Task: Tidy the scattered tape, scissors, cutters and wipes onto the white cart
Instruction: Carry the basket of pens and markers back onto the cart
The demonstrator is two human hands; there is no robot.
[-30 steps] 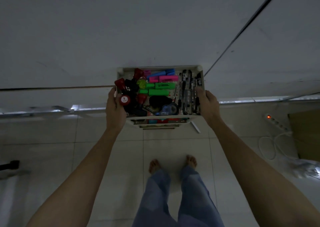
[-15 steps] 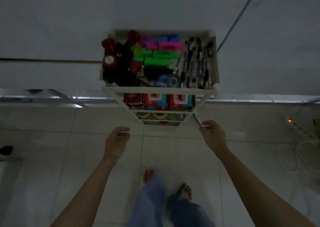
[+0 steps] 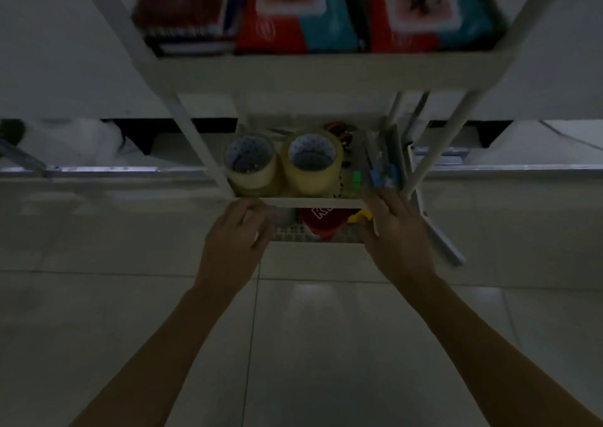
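The white cart (image 3: 326,71) fills the top of the head view, seen close up. Its upper visible shelf holds two red and teal wipes packs (image 3: 293,12) and a dark red notebook (image 3: 182,9). On the shelf below stand two yellowish tape rolls (image 3: 313,165), with orange-handled scissors (image 3: 339,133) behind them and packed cutters (image 3: 378,169) to their right. The bottom mesh shelf carries a red item (image 3: 321,222) and a yellow one (image 3: 359,217). My left hand (image 3: 235,237) curls on the bottom shelf's left front corner. My right hand (image 3: 396,234) grips the right front corner.
Pale floor tiles (image 3: 310,345) spread beneath my arms. A metal floor rail (image 3: 130,170) runs left to right behind the cart, below a white wall. A white strip (image 3: 447,244) leans by the cart's right leg.
My hands left the cart's top tray, dropped down and now hold its bottom shelf corners. The view has sunk low and close, so the top tray is out of frame.
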